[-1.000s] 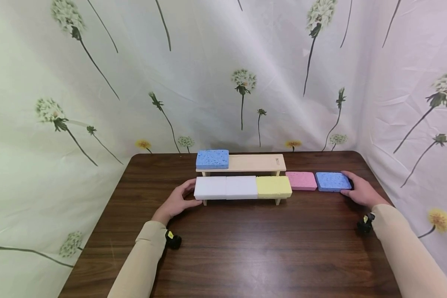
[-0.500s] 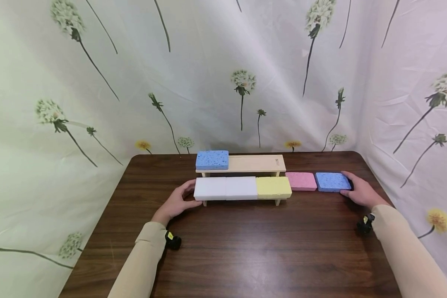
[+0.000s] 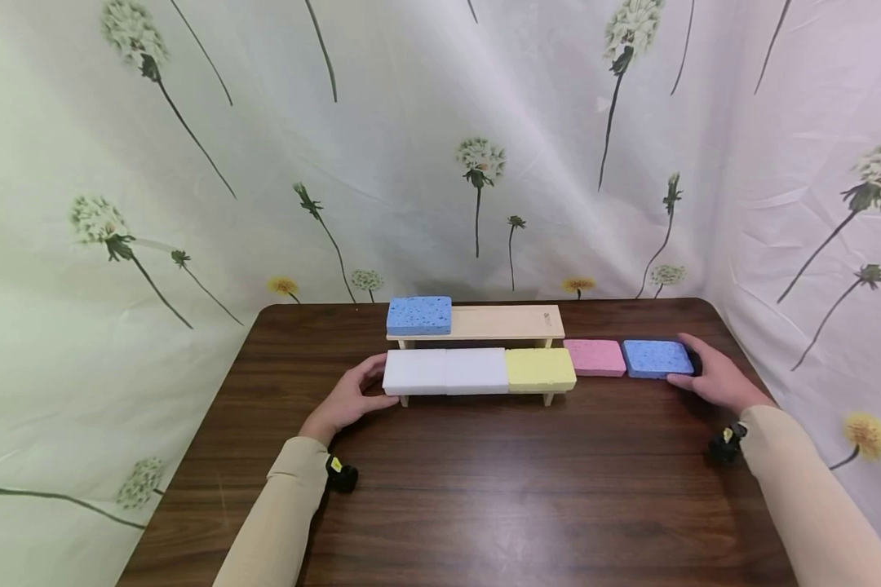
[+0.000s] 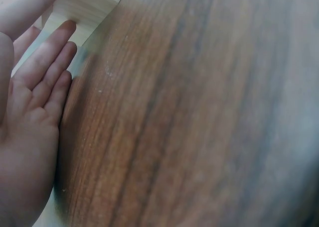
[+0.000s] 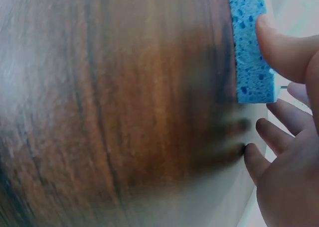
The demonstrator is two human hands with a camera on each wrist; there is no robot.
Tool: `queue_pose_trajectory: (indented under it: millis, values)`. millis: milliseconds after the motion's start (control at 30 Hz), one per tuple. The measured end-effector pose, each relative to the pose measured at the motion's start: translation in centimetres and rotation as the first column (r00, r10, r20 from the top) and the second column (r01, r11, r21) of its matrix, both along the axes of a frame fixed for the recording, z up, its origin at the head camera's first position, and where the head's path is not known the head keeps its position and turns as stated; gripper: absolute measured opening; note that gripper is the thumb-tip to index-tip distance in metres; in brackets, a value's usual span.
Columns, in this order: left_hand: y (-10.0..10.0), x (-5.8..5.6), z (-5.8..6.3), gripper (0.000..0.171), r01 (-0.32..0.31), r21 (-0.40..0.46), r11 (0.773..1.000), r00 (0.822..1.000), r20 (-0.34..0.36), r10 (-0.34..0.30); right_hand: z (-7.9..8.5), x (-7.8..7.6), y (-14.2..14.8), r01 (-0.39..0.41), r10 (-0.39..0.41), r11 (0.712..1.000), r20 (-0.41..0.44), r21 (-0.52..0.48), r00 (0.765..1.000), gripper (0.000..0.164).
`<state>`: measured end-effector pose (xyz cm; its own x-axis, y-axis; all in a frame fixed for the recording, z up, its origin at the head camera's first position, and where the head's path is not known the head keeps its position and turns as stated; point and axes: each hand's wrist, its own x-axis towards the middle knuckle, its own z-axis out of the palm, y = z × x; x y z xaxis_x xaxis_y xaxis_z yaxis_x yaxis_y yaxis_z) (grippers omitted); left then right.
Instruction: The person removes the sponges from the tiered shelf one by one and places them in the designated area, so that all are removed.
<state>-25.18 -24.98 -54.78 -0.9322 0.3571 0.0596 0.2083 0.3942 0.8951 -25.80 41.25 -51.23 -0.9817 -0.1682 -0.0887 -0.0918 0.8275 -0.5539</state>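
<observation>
At the left end of the front wooden stand point(image 3: 549, 399) is my left hand point(image 3: 348, 397), thumb on the near side and the other fingers behind. In the left wrist view its fingers are straight, with fingertips at the pale wood point(image 4: 92, 13). Two white sponges point(image 3: 415, 371) and a yellow sponge point(image 3: 540, 369) lie in a row on that stand. My right hand point(image 3: 718, 377) is spread around the right end of a blue sponge point(image 3: 657, 359) on the table. Its thumb point(image 5: 279, 45) overlaps the sponge's near side in the right wrist view, the other fingers loosely apart.
A pink sponge point(image 3: 594, 357) lies on the table between the front stand and the blue sponge. Behind stands a second wooden stand point(image 3: 502, 321), a speckled blue sponge point(image 3: 419, 315) on its left end. A dandelion-print curtain point(image 3: 426, 163) closes off the back of the brown table point(image 3: 470, 489).
My right hand has shifted slightly to the right and its thumb and forefinger have spread wider at the blue sponge. The left hand and the sponges stay where they were.
</observation>
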Motion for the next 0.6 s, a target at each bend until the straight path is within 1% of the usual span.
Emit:
queue_pose_trajectory:
  millis: [133, 267, 400, 500, 600]
  values:
    - [0.0, 0.0, 0.0, 0.08, -0.003, 0.006, 1.0, 1.0, 0.003, 0.003, 0.5, 0.0, -0.3, 0.006, -0.006, 1.0, -0.005, -0.012, 1.0, 0.104]
    - [-0.1, -0.1, -0.1, 0.08, 0.0, 0.004, 1.0, 1.0, -0.005, 0.0, 1.5, 0.1, -1.2, 0.02, -0.02, 1.0, -0.025, -0.012, 0.999, 0.105]
    - [-0.2, -0.2, -0.2, 0.08, 0.001, 0.01, 1.0, 1.0, -0.009, -0.001, 2.4, 0.2, -2.7, 0.032, -0.035, 0.999, -0.078, -0.042, 0.996, 0.1]
    - [-0.1, -0.2, -0.2, 0.08, 0.002, 0.007, 1.0, 1.0, -0.009, -0.002, 2.7, 0.2, -3.6, 0.028, -0.036, 0.997, -0.123, -0.071, 0.992, 0.097]
    - [-0.1, -0.1, -0.2, 0.08, 0.002, 0.003, 1.0, 1.0, -0.002, -0.002, 3.0, 0.1, -4.5, 0.018, -0.031, 0.995, -0.138, -0.098, 0.99, 0.095]
